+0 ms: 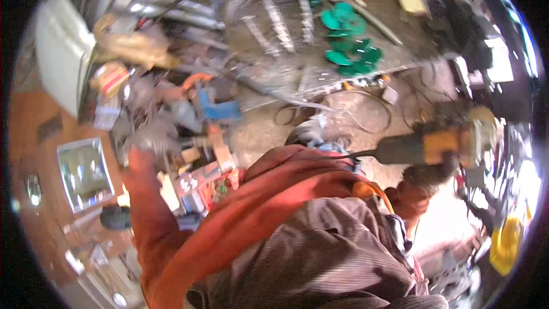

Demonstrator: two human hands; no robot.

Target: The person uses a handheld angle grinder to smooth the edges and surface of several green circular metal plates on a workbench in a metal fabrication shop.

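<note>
Right hand [426, 177] clenched around yellow angle grinder [440, 146], left hand [137, 151] blurred among workbench clutter, grip unclear, green discs [349, 37] beyond

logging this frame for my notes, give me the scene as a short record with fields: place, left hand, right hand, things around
place: cluttered workshop, blurred fisheye view looking down
left hand: reaching out into a pile of tools and small boxes; grip unclear from blur
right hand: closed around a yellow and dark grey handheld power grinder
near left hand: blue power tool; metal tray on the wooden surface
further off: heap of green plastic discs, coils of wire
clothing: rust-red sleeve, brown ribbed garment
</note>
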